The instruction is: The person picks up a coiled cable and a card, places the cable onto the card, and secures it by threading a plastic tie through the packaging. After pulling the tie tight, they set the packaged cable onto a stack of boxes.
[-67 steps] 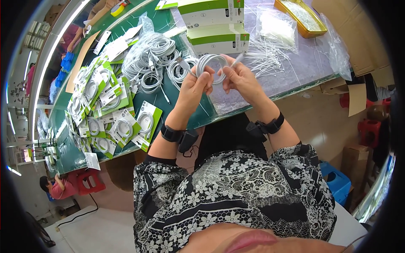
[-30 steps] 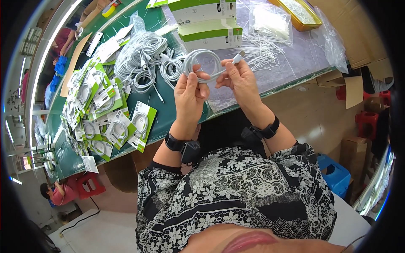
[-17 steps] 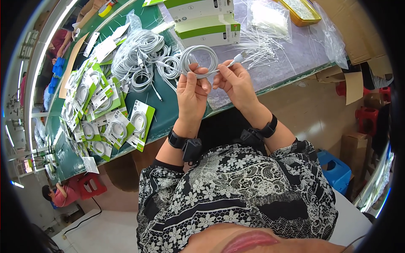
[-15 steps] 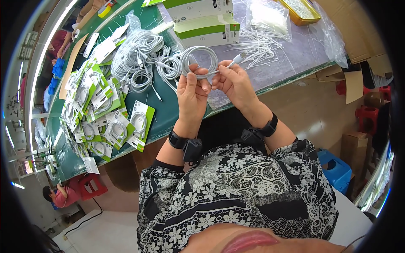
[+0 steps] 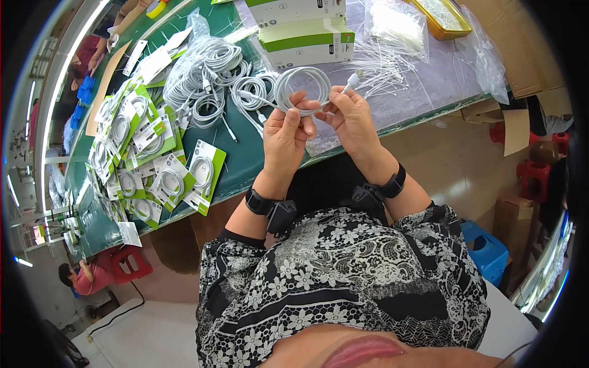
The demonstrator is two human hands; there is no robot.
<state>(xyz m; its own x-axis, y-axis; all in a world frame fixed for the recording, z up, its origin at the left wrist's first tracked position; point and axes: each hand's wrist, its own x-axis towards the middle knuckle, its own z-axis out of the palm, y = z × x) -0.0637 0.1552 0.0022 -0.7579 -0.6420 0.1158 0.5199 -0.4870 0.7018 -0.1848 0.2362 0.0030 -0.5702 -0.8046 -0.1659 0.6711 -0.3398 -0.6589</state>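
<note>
Between my hands, above the table's near edge, is a white USB cable (image 5: 302,72) wound into a round coil. My left hand (image 5: 287,130) pinches the coil's lower left side between thumb and fingers. At the coil's right side my right hand (image 5: 351,119) is closed on the cable near its end, and the white plug (image 5: 352,81) sticks up past the fingertips. Just left of the held coil lie more coiled white cables (image 5: 253,92) on the green mat. A loose bundle of cables (image 5: 205,67) is heaped farther left.
Carded cables in green-and-white packaging (image 5: 147,138) are piled at the left. Boxes of green-and-white cards (image 5: 305,43) stand at the back. White cable ties (image 5: 383,70) are strewn right of them, near a yellow tray (image 5: 446,24). A blue stool (image 5: 486,248) stands at right.
Both hands and the coil have shifted slightly to the right in the picture. The coil looks a little wider, and the right hand still holds the plug end.
</note>
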